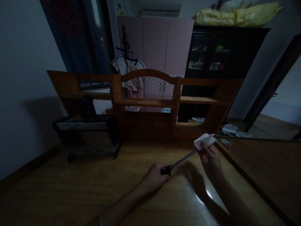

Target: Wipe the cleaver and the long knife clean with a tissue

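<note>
My left hand (154, 179) is closed round the dark handle of a long thin metal rod (184, 159), maybe a blade or sharpening steel, low over the wooden desk top (82, 188). The rod slants up to the right. My right hand (210, 158) pinches a folded white cloth or tissue (204, 140) wrapped about the rod's far end. Both forearms reach in from the bottom edge. The room is dim.
A wooden shelf unit (145, 103) stands along the desk's back edge. A dark wire-frame tray (84, 135) sits at the left. Behind are pink wardrobe doors (164, 44), a dark glass cabinet (211, 59) and hanging clothes (131, 75). Small clutter (229, 130) lies at the right.
</note>
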{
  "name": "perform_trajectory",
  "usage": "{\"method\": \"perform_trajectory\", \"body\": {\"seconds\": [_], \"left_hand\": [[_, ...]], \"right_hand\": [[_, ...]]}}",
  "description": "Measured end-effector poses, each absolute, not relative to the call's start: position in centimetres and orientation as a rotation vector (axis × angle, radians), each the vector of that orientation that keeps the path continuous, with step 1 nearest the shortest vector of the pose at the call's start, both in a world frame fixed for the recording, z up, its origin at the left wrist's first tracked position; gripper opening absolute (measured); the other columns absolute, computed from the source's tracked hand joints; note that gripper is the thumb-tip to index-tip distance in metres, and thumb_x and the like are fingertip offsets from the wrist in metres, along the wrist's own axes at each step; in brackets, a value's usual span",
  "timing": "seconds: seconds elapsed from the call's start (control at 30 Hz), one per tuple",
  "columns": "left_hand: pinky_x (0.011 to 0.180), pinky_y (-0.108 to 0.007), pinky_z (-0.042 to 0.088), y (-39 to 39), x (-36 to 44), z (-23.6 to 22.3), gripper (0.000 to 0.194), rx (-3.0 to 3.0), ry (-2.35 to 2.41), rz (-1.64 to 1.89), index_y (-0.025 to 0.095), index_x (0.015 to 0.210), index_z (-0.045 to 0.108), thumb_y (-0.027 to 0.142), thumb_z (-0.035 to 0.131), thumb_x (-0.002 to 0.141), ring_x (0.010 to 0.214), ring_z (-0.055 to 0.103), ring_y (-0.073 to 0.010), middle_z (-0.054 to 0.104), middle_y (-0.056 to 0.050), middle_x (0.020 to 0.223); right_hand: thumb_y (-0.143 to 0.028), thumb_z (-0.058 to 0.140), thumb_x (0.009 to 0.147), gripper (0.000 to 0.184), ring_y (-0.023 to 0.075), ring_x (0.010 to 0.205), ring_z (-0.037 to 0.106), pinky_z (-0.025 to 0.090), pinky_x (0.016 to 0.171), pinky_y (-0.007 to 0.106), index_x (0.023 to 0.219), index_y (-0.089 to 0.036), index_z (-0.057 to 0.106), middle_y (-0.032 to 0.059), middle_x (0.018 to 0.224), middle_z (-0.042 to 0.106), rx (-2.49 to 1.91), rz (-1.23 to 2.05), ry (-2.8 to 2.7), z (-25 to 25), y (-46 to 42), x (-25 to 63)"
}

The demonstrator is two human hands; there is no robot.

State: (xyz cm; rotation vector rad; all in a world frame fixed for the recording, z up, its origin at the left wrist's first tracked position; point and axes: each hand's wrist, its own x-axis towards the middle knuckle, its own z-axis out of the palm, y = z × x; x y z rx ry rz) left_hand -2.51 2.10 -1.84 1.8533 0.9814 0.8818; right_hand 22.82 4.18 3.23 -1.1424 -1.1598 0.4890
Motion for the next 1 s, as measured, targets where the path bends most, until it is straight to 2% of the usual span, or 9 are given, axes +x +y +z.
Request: {"method": "perform_trajectory", "body": {"seconds": [0.13, 0.27, 0.37, 0.5, 0.83, 1.0], "left_hand": [[0.060, -0.021, 0.037, 2.4, -2.8, -2.2, 0.015, 1.837, 0.993, 0.877, 0.012, 0.078, 0.067, 0.014, 0.054, 0.071, 0.069, 0.057, -0.0155, 0.063, -0.001, 0.071], [0.060, -0.020, 0.036, 2.6, -2.9, -2.4, 0.015, 1.804, 0.981, 0.907, 0.011, 0.078, 0.067, 0.014, 0.054, 0.071, 0.069, 0.056, -0.0153, 0.062, -0.001, 0.071], [0.060, -0.021, 0.036, 2.7, -2.8, -2.7, 0.015, 1.770, 0.988, 0.917, 0.010, 0.078, 0.067, 0.014, 0.054, 0.071, 0.069, 0.056, -0.0158, 0.063, -0.002, 0.073], [0.061, -0.021, 0.038, 3.0, -2.6, -3.2, 0.018, 1.732, 0.976, 0.926, 0.009, 0.083, 0.069, 0.018, 0.057, 0.073, 0.072, 0.058, -0.0176, 0.066, -0.004, 0.079], [0.056, -0.020, 0.036, 3.1, -2.6, -3.0, 0.019, 1.727, 0.988, 0.908, 0.008, 0.080, 0.069, 0.024, 0.061, 0.074, 0.066, 0.054, -0.0149, 0.064, -0.003, 0.074], [0.055, -0.020, 0.034, 2.9, -2.5, -2.6, 0.015, 1.729, 1.001, 0.913, 0.009, 0.078, 0.068, 0.018, 0.058, 0.071, 0.064, 0.053, -0.0140, 0.062, -0.003, 0.071]], "right_hand": [[-0.050, 0.065, 0.076, 0.037, 0.0282, 0.084, 0.061, 0.050, 0.068, 0.034, 0.090, -0.016, 0.068, 0.0138, 0.088, 0.065, -1.120, 0.691, -1.179, 3.0, 4.1, 21.9], [-0.048, 0.066, 0.078, 0.037, 0.0242, 0.080, 0.060, 0.048, 0.072, 0.033, 0.094, -0.015, 0.067, 0.0102, 0.087, 0.066, -1.058, 1.010, -1.249, 1.7, 3.7, 20.0], [-0.045, 0.068, 0.079, 0.034, 0.0219, 0.080, 0.060, 0.047, 0.075, 0.032, 0.093, -0.014, 0.066, 0.0096, 0.090, 0.066, -1.007, 1.212, -1.325, 0.8, 3.1, 18.4], [-0.045, 0.072, 0.074, 0.034, 0.0219, 0.077, 0.061, 0.047, 0.070, 0.031, 0.084, -0.012, 0.068, 0.0096, 0.083, 0.067, -1.028, 1.366, -1.366, 0.5, 2.3, 16.9], [-0.042, 0.074, 0.070, 0.030, 0.0207, 0.072, 0.059, 0.045, 0.067, 0.030, 0.078, -0.014, 0.069, 0.0080, 0.077, 0.066, -1.032, 1.334, -1.384, 1.3, 2.2, 16.4], [-0.040, 0.071, 0.072, 0.027, 0.0200, 0.069, 0.058, 0.043, 0.066, 0.030, 0.071, -0.013, 0.067, 0.0069, 0.071, 0.065, -1.151, 1.192, -1.421, 1.2, 2.6, 17.1]]}}
